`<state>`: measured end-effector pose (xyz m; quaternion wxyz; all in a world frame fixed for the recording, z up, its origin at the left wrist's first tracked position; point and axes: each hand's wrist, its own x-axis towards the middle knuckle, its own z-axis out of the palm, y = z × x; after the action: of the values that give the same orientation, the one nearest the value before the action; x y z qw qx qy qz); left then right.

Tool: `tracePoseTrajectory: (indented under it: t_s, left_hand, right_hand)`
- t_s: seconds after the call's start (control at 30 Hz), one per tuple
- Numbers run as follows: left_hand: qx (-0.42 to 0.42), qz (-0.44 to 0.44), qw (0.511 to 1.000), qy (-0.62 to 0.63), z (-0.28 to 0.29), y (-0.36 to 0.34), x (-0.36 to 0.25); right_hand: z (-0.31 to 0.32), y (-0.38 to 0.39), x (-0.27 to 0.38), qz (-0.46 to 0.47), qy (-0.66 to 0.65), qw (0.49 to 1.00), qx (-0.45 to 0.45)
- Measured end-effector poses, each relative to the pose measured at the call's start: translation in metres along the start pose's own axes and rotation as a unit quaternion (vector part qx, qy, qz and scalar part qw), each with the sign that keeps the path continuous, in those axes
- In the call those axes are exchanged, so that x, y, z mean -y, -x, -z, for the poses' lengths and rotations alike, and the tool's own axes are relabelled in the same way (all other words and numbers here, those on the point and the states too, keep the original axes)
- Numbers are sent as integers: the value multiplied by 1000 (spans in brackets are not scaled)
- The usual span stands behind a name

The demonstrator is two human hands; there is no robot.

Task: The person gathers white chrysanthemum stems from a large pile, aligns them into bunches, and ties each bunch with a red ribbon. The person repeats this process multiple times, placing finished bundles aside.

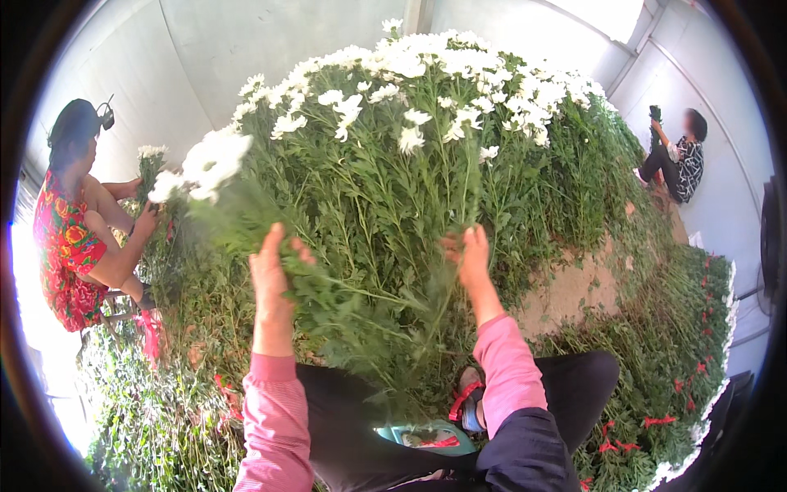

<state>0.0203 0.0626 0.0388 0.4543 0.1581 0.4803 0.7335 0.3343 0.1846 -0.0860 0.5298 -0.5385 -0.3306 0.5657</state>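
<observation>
Its fingers curled around leafy stems (328, 291), a left hand (272, 275) holds a motion-blurred bunch (238, 213) of ruffled white blooms (215, 160) before a towering flower heap (393, 164). A right hand (471, 258) bends its fingers inward, though whether they pinch a stem cannot be told. Bare, tan ground (574, 291) opens at right, bordered by feathery, red-tied bundles (652, 373).

Finely striped pink sleeves (275, 418), navy outer layer (520, 451), black trousers (352, 439)
</observation>
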Motion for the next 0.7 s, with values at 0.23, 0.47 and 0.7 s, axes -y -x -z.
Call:
tracePoseTrajectory:
  t_s: [0.23, 0.47, 0.7]
  left_hand:
    - [-216, 11, 974, -65, 103, -12, -36]
    - [-133, 51, 989, 36, 218, -32, -45]
    - [24, 143, 986, 83, 64, -8, 11]
  right_hand:
    - [136, -50, 56, 55, -96, 989, -100]
    - [213, -70, 165, 176, 123, 953, -215]
    - [115, -102, 89, 428, 499, 728, -194]
